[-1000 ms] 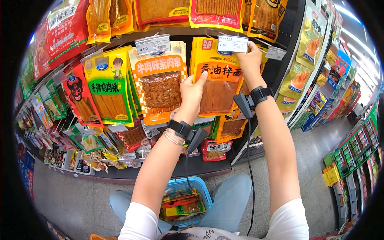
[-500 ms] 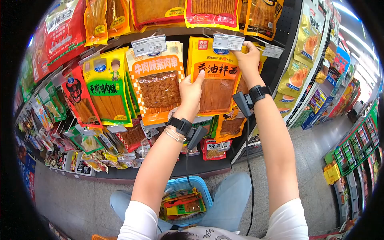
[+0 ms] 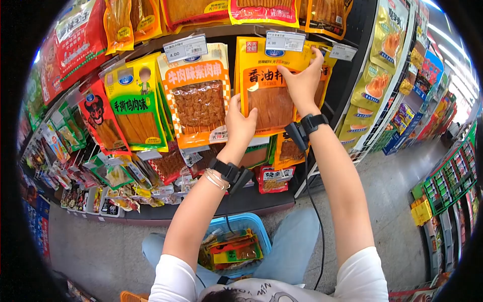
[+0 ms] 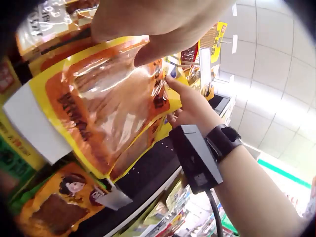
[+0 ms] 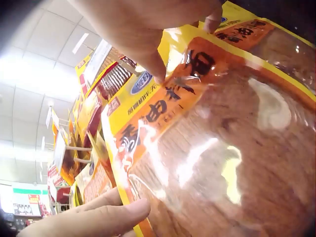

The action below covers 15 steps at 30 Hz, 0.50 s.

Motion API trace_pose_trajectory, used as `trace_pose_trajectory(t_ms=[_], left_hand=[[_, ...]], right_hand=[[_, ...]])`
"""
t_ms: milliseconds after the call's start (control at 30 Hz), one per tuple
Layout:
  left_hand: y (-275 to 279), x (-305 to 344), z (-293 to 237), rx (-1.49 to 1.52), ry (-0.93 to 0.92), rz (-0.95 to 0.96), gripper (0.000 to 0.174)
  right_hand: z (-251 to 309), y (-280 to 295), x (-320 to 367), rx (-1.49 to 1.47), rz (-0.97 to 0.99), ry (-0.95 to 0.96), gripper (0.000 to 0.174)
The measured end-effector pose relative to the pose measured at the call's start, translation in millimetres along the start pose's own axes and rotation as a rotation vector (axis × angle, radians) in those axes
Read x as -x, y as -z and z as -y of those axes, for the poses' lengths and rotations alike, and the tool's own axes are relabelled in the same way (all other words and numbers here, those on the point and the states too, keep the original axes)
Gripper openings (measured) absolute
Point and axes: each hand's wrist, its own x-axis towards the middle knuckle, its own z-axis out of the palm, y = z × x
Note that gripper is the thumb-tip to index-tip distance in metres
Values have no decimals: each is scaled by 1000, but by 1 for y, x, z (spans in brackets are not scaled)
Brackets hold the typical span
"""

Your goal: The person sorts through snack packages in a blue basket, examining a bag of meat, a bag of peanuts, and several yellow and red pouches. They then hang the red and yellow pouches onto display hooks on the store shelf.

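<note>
A yellow and orange snack packet (image 3: pixel 269 108) with a clear window hangs on the rack under a price tag (image 3: pixel 285 41). My left hand (image 3: pixel 240 122) grips its left edge, thumb on the front and fingers behind. At its upper right edge my right hand (image 3: pixel 303 83) pinches it, thumb flat against the printed front. In the right wrist view the packet (image 5: pixel 227 133) fills most of the picture, with another like it behind. From the left wrist the packet (image 4: pixel 111 98) appears tilted, both hands at its edges.
A checkered orange packet (image 3: pixel 196 103) hangs just left, and a yellow-green one (image 3: pixel 133 105) beyond it. More packets line the row above. Below, a blue basket (image 3: pixel 261 229) holding several packets stands between the person's knees. A rack (image 3: pixel 362 110) of gold packets stands to the right.
My right hand has shifted from beside the price tag, bringing its thumb onto the packet's front. My left hand has slid lower along the left edge.
</note>
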Motion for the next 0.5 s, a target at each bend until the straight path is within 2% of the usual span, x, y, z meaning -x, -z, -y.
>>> trace_pose_trajectory(t_ms=[33,133,167,200,233,267,300,367,500], left_hand=[[2,7,3,-31,-28,-10,48],[11,30,-8,-55,-108,-44,51],[14,36,-11,-87,-153,-73,50],[18,41,-21,-120,-197,-104,49],[22,47,-34,-186,-237,-127,40],[22,47,-30,-68,-173,-36,37],[21,44,-23,51,-109,54,35],[14,35,-16,218,-46,188,30],[5,12,-3,253,-36,247,35]], right_hand=[[0,3,10,47,-1,-4,86],[7,16,39,184,31,-72,90],[6,17,49,171,-53,-22,68],[1,19,56,101,66,-26,57],[-6,22,64,31,186,-32,46],[-7,24,69,-41,305,-38,35],[-6,20,77,-223,309,-115,12],[-7,16,84,-293,403,-134,13],[-9,14,80,-298,485,-150,16]])
